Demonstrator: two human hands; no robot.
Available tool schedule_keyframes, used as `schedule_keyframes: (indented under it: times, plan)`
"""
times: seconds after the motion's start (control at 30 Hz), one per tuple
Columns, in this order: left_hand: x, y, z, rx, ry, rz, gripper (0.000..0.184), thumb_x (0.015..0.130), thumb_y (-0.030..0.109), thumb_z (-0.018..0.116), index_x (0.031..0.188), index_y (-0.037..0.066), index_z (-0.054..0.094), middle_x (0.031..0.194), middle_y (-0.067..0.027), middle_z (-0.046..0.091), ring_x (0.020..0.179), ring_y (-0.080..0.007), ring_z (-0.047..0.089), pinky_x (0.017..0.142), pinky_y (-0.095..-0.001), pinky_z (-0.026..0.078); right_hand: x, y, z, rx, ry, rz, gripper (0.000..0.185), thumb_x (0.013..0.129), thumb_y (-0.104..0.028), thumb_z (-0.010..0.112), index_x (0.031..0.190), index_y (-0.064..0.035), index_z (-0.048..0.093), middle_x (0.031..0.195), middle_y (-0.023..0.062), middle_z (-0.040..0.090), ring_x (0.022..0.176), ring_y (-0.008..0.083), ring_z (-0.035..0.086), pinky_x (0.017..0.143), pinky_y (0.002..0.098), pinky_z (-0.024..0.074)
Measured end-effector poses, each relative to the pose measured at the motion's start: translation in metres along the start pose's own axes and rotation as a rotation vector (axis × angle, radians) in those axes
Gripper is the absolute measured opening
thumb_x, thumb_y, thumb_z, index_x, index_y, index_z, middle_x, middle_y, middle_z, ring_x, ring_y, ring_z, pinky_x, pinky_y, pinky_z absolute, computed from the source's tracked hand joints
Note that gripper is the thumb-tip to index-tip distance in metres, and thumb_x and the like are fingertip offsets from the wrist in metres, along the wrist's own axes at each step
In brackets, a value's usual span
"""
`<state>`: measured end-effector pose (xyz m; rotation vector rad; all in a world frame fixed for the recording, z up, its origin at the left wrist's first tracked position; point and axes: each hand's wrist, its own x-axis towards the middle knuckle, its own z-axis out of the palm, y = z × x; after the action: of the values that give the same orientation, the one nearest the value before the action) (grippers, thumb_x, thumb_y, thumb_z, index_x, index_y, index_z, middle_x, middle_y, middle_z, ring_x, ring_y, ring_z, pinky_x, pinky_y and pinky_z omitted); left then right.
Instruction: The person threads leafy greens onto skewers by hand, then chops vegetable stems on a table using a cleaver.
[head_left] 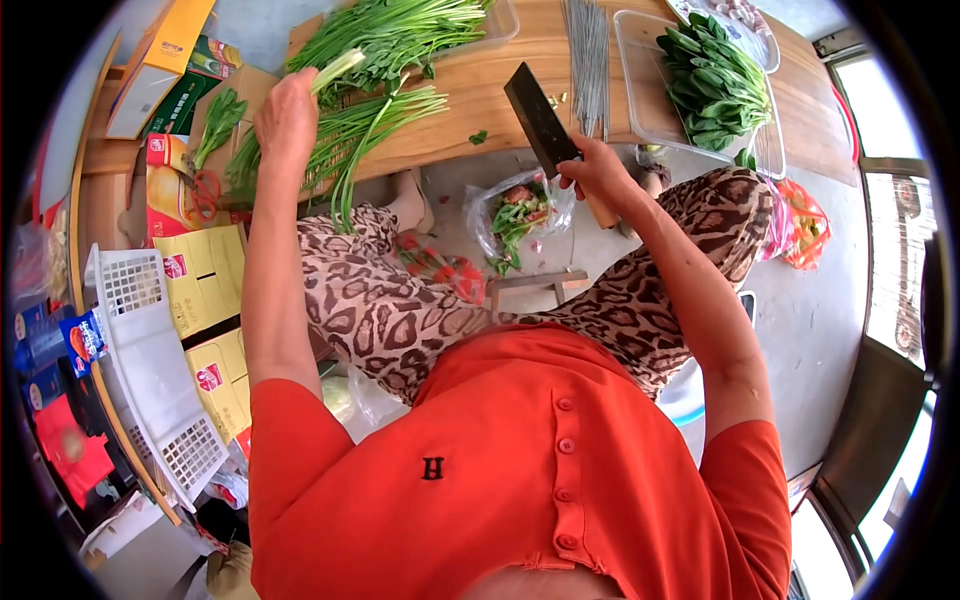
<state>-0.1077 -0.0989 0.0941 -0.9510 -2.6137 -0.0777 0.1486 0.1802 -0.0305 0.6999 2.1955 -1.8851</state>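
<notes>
My left hand (287, 118) is closed around a bunch of green stalks (338, 70), whose pale cut ends stick out past the fingers over the left part of the wooden table. Long thin stems (385, 118) with leaves lie just right of that hand, some hanging over the table's near edge. A cleaver (543, 118) is in my right hand (603, 178), gripped by its wooden handle. Its dark blade points up and left, above the table's front edge. Behind the left hand, a larger heap of leafy stalks (390, 35) lies partly in a clear plastic tray.
A bundle of thin grey sticks (587, 60) lies on the table (510, 60). To its right, a clear container (645, 80) holds dark leafy greens (715, 80). A plastic bag of scraps (520, 215) sits on the floor between my knees. Boxes, red-handled scissors (205, 193) and a white basket (150, 350) stand left.
</notes>
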Motion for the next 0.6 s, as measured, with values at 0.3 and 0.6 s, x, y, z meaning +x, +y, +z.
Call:
schedule_keyframes:
  times: [0.3,0.6]
  plan:
    - [-0.018,0.023,0.088,0.066,-0.408,0.072,0.026,0.079,0.012,0.068,0.104,0.005,0.060,0.105,-0.0148,0.059,0.088,-0.0342,0.062,0.073,-0.0449,0.051,-0.008,-0.012,-0.006,-0.030,0.120,0.014,0.022,0.080,-0.004,0.056,0.102,0.0004,0.057,0.066,0.0094,0.064,0.046,0.0124,0.054,0.043,0.0286,0.0433]
    - [-0.028,0.011,0.159,-0.179,-0.407,-0.064,0.056,0.074,0.016,0.076,0.123,0.009,0.050,0.117,-0.0157,0.054,0.097,-0.0372,0.060,0.081,-0.0463,0.049,-0.008,-0.010,-0.006,-0.036,0.118,0.006,0.025,0.078,-0.006,0.056,0.102,-0.0004,0.058,0.064,0.0083,0.063,0.045,0.0131,0.055,0.043,0.0294,0.0448]
